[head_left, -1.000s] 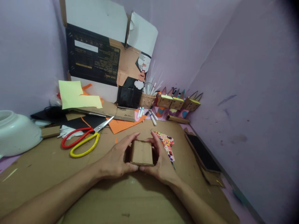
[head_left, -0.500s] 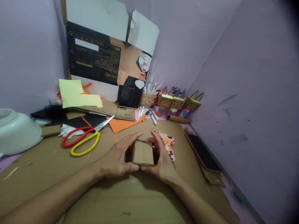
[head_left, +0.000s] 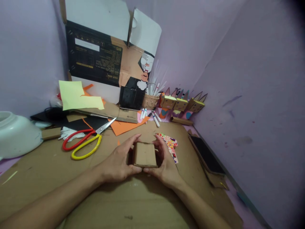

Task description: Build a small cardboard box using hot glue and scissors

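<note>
A small cardboard box is between my two hands, over the middle of the cardboard-covered table. My left hand grips its left side, with the thumb at the near lower edge and the fingers curved round the far corner. On the opposite side my right hand holds it the same way, the thumb tips nearly meeting in front. Just behind my right fingers lies a piece with a colourful flowered pattern, partly covered by that hand. Red-and-yellow-handled scissors rest to the left, blades half apart.
At the back stands a large unfolded printed carton. Markers, orange paper and a basket of pens sit before it. Cardboard animal figures line the right rear. A white bowl is left, a phone right.
Little differs. The left fingertips have eased slightly back from the box's far edge, and the box has tipped a touch. Both hands keep their hold.
</note>
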The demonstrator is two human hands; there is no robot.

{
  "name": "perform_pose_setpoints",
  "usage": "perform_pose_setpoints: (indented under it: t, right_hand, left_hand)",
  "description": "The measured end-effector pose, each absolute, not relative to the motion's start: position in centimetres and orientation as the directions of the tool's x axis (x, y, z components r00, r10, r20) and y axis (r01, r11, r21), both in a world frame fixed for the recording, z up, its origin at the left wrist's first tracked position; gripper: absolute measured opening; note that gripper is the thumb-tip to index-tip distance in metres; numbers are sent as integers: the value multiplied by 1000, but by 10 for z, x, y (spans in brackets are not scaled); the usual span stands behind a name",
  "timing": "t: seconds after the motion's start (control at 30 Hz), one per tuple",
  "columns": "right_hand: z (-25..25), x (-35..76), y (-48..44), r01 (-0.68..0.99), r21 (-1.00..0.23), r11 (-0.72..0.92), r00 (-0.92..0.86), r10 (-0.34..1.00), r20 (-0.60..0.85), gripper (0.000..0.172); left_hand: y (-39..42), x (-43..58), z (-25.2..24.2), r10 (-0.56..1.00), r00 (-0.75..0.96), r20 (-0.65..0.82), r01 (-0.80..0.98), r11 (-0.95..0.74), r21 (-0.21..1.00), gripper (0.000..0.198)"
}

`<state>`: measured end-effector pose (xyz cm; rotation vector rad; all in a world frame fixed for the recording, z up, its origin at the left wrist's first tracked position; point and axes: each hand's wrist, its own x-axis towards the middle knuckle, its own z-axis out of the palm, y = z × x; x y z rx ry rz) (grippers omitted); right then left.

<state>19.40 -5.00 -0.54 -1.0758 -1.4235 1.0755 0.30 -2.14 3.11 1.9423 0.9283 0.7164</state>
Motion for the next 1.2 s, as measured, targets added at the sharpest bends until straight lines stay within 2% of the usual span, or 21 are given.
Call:
perform_pose_setpoints:
  t: [0.13, 0.2, 0.37, 0.43, 0.7, 0.83, 0.93, 1.07, 1.2]
  right_hand:
    - [-5, 195, -52, 89, -970, 224, -137, 968, 211, 108]
    - [-4, 198, -57, 138, -954, 268, -160, 956, 246, 103]
    - [4, 209, -70, 413, -790, 453, -110, 886, 451, 63]
    - [6, 211, -73, 452, -758, 470, -106, 872, 478, 51]
    - [3, 204, -67, 298, -872, 387, -62, 920, 387, 18]
    - [4, 203, -66, 272, -887, 373, -3, 922, 386, 16]
    - [6, 202, -64, 240, -920, 308, 60, 942, 331, 15]
    - [14, 198, -53, 106, -985, 136, 228, 961, 157, 18]
    - [25, 190, -37, -84, -996, 7, 199, 980, -10, 22]
  left_hand:
    - [-22, 0, 27, 804, 575, 153, 340, -404, 849, 84]
    - [-24, -3, 24, 790, 590, 165, 334, -425, 841, 83]
    - [-28, -4, 21, 783, 604, 149, 317, -407, 857, 81]
    - [-29, -4, 22, 789, 600, 135, 340, -404, 849, 81]
    - [-25, -2, 21, 816, 567, 109, 347, -357, 867, 73]
    - [-24, -2, 20, 814, 559, 161, 333, -397, 855, 64]
    - [-22, 1, 20, 831, 531, 166, 308, -372, 876, 58]
    - [-12, 8, 28, 888, 446, 116, 270, -257, 928, 56]
    - [-3, 5, 39, 906, 421, 51, 187, -142, 972, 45]
